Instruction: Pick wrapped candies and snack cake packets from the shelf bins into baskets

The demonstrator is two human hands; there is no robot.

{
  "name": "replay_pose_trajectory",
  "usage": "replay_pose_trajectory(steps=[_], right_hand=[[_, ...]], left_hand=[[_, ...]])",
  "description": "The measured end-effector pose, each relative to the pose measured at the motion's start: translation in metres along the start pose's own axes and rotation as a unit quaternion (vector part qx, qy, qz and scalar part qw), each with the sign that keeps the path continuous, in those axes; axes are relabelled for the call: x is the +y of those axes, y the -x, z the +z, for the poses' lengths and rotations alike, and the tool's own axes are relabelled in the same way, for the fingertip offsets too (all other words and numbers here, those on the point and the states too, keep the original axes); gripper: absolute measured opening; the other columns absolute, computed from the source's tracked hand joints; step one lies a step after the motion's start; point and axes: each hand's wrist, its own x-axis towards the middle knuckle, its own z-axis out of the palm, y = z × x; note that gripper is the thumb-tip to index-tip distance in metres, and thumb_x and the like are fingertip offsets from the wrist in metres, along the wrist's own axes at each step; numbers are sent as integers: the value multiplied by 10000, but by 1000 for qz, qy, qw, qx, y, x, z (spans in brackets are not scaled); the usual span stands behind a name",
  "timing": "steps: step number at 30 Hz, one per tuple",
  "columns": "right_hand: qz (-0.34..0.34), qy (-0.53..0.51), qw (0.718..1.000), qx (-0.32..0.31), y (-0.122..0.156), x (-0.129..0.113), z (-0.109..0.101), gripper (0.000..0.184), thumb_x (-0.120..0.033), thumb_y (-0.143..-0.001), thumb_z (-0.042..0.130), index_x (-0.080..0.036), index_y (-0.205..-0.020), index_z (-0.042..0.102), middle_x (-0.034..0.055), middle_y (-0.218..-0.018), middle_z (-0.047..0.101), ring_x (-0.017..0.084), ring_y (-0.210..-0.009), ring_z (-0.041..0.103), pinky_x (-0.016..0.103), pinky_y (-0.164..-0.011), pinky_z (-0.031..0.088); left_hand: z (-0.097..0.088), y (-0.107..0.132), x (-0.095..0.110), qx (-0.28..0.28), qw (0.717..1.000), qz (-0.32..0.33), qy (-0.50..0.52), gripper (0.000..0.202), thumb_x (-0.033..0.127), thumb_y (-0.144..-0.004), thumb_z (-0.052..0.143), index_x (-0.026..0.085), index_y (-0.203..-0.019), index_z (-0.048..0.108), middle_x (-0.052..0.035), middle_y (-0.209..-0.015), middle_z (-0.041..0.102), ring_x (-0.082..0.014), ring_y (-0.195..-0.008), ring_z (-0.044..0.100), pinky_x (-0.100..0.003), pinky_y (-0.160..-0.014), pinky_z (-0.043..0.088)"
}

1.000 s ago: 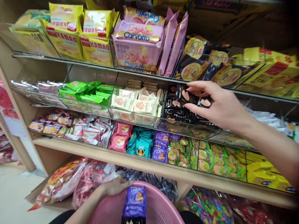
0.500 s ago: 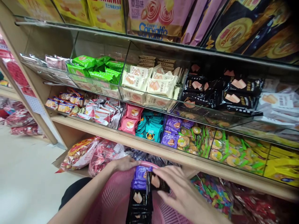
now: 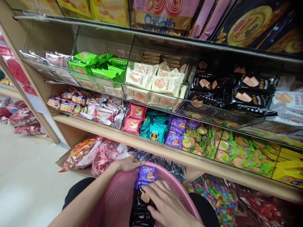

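Observation:
A pink plastic basket (image 3: 115, 201) sits in front of me at the bottom of the view. My left hand (image 3: 127, 164) grips its far rim with the fingers curled over the edge. Inside lie purple snack packets (image 3: 146, 176) and black snack packets (image 3: 139, 214). My right hand (image 3: 165, 205) is down in the basket, its fingers bent over a black packet and pressing on it. Above, on the glass shelf, a bin holds more of the black packets (image 3: 236, 91).
Glass shelf bins hold green packets (image 3: 99, 66), cream packets (image 3: 153, 83), red, teal and purple packets (image 3: 151, 126). Boxes of biscuits (image 3: 158, 15) fill the top shelf. Bagged sweets (image 3: 94, 154) lie under the wooden shelf (image 3: 201, 165). Bare floor (image 3: 23, 189) is at left.
My right hand left the black-packet bin on the glass shelf, came down with a black packet and now rests on it in the basket. The view tilted down.

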Motion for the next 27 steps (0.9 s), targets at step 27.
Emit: replay_pose_trajectory(steps=[27], right_hand=[[-57, 100, 975, 189, -11, -4, -82, 332, -231, -889, 527, -197, -1219, 514, 41, -1104, 669, 198, -970, 610, 345, -846, 518]], left_hand=[[5, -4, -10, 24, 999, -2, 26, 609, 782, -744, 363, 196, -582, 406, 31, -590, 355, -110, -559, 299, -254, -536, 248]])
